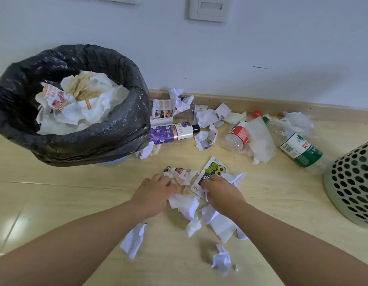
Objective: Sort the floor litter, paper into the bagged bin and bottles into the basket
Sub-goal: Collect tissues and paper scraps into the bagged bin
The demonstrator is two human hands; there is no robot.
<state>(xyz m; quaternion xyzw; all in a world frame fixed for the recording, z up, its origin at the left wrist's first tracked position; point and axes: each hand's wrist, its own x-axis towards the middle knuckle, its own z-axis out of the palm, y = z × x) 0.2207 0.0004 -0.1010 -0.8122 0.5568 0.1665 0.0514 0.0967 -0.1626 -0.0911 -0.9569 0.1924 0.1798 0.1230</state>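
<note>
The bin lined with a black bag [121,129] stands at left, holding crumpled paper. On the floor in front of me, my left hand [155,195] grips a white crumpled tissue [186,205], beside a printed paper scrap [181,174]. My right hand [222,191] closes on a glossy leaflet [215,168] and white paper. Near the wall lie a purple LUX bottle [172,133], a clear bottle with a red label [238,134] and a green-labelled bottle [298,147]. The perforated basket [352,182] stands at right.
More torn white paper lies near me [133,240] [221,260] and along the skirting board [207,116]. A large white tissue [261,141] lies between the two clear bottles. The wall with a switch plate [210,9] is behind.
</note>
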